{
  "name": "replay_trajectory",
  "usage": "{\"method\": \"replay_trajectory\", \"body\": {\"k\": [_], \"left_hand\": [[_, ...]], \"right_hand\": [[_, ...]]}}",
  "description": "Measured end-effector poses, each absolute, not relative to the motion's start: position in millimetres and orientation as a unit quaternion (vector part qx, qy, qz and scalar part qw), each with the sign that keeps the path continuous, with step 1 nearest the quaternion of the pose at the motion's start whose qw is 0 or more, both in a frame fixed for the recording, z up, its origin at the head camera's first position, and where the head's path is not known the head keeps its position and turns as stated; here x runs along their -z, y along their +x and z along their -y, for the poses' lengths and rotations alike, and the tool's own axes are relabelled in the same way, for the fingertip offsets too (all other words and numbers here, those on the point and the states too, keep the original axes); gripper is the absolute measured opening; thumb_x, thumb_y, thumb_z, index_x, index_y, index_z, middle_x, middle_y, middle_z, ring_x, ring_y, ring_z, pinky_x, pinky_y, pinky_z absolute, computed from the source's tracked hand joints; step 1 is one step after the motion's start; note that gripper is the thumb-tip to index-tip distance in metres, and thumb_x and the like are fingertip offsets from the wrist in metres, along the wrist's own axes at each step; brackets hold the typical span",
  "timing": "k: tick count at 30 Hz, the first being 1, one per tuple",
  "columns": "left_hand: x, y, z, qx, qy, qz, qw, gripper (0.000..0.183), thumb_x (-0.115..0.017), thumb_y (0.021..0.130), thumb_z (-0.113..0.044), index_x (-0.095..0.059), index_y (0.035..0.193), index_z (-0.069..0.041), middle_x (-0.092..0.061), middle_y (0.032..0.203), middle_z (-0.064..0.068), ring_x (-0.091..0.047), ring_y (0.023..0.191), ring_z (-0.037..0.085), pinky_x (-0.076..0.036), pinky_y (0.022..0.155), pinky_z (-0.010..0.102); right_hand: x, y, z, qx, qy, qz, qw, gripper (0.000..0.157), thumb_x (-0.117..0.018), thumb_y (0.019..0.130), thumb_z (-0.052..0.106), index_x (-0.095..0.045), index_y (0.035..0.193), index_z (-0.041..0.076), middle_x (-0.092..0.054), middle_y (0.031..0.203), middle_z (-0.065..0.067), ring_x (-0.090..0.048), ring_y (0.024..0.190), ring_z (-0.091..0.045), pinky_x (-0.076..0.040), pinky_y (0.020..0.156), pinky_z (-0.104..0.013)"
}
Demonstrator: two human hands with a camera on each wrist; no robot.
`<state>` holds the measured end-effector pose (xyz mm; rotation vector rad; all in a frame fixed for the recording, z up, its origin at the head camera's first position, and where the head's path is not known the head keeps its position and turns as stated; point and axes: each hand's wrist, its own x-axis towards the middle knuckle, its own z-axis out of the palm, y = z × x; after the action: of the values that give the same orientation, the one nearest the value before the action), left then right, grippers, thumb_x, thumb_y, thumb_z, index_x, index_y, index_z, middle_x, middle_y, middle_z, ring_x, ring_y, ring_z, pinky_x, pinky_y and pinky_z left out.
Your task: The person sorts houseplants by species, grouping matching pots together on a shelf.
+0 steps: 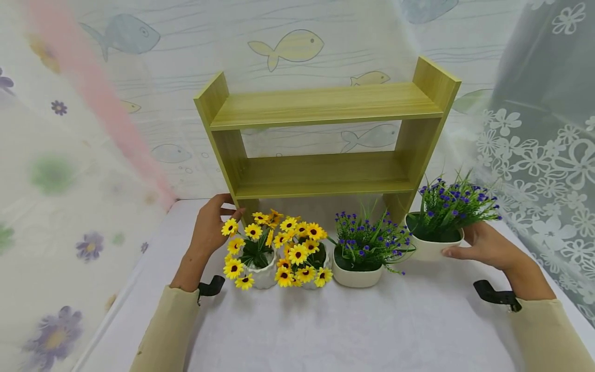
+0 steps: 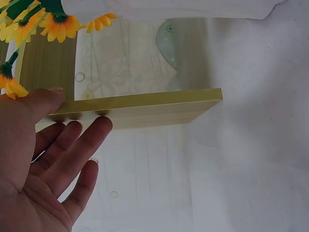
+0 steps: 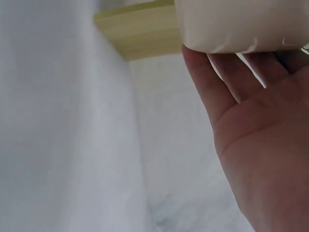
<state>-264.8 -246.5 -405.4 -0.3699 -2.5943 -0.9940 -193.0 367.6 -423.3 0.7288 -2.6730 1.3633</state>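
Head view: a two-board wood-grain shelf unit (image 1: 321,178) stands at the back of a white cloth (image 1: 325,330), before a backdrop printed with fish (image 1: 288,46); the person's left hand (image 1: 211,227) is at the lower part of the left side panel (image 1: 228,160), thumb and fingers clasped on it; in front of the shelf unit stand, from left to right, a left sunflower pot (image 1: 254,250) and a right sunflower pot (image 1: 299,253), both with yellow dark-centred blooms, then a purple-flowered plant in an oval white pot (image 1: 358,275); beside the shelf unit's right upright, a matching plant in a second white pot (image 1: 432,248) sits in the right hand (image 1: 488,248), whose thumb lies on the near side of that pot, clamped on it; both arms have beige sleeves (image 1: 167,330) and black wrist mounts (image 1: 497,295)

Left wrist view: the side panel runs between the thumb above and the fingers below, with fingertips against the wood; the lowest finger stands clear of it; yellow petals (image 2: 60,29) fill the upper left corner, near the thumb

Right wrist view: the second white pot fills the upper right, the fingers reaching up against it; a wooden panel (image 3: 140,34) of the shelf unit shows to its left
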Motion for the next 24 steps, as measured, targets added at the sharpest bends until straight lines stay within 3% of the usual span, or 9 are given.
{"method": "replay_trajectory", "body": {"k": [3, 9, 17, 24], "left_hand": [[405, -264, 247, 0.349, -0.127, 0.913, 0.166, 0.054, -0.073, 0.102, -0.025, -0.053, 0.148, -0.006, -0.063, 0.134, 0.017, -0.073, 0.113, 0.04, -0.061, 0.09, 0.058], [402, -266, 245, 0.346, -0.118, 0.917, 0.161, 0.055, -0.072, 0.103, -0.028, -0.052, 0.149, -0.006, -0.064, 0.134, 0.016, -0.072, 0.114, 0.039, -0.061, 0.09, 0.057], [400, -268, 240, 0.343, -0.118, 0.915, 0.175, 0.056, -0.072, 0.102, -0.029, -0.053, 0.149, -0.005, -0.065, 0.132, 0.016, -0.074, 0.108, 0.037, -0.062, 0.088, 0.055], [399, -270, 241, 0.364, -0.147, 0.897, 0.206, 0.072, -0.075, 0.1, -0.024, -0.041, 0.163, -0.016, -0.067, 0.131, 0.016, -0.077, 0.1, 0.035, -0.063, 0.085, 0.053]], "right_hand": [[414, -193, -362, -0.449, 0.247, 0.857, 0.052, 0.127, -0.082, 0.079, -0.01, -0.003, 0.172, 0.024, -0.015, 0.171, 0.019, -0.019, 0.147, 0.014, -0.026, 0.105, -0.001], [398, -190, -349, -0.422, 0.24, 0.869, 0.096, 0.129, -0.087, 0.076, -0.006, -0.008, 0.172, 0.025, -0.021, 0.169, 0.02, -0.023, 0.144, 0.016, -0.027, 0.103, 0.0], [383, -190, -328, -0.482, 0.276, 0.826, 0.094, 0.125, -0.084, 0.071, -0.021, -0.018, 0.171, 0.017, -0.033, 0.167, 0.014, -0.033, 0.148, 0.007, -0.036, 0.106, -0.005], [367, -197, -314, -0.578, 0.351, 0.729, 0.106, 0.127, -0.073, 0.06, -0.036, -0.02, 0.167, 0.006, -0.036, 0.165, -0.003, -0.037, 0.147, -0.01, -0.043, 0.107, -0.011]]}}
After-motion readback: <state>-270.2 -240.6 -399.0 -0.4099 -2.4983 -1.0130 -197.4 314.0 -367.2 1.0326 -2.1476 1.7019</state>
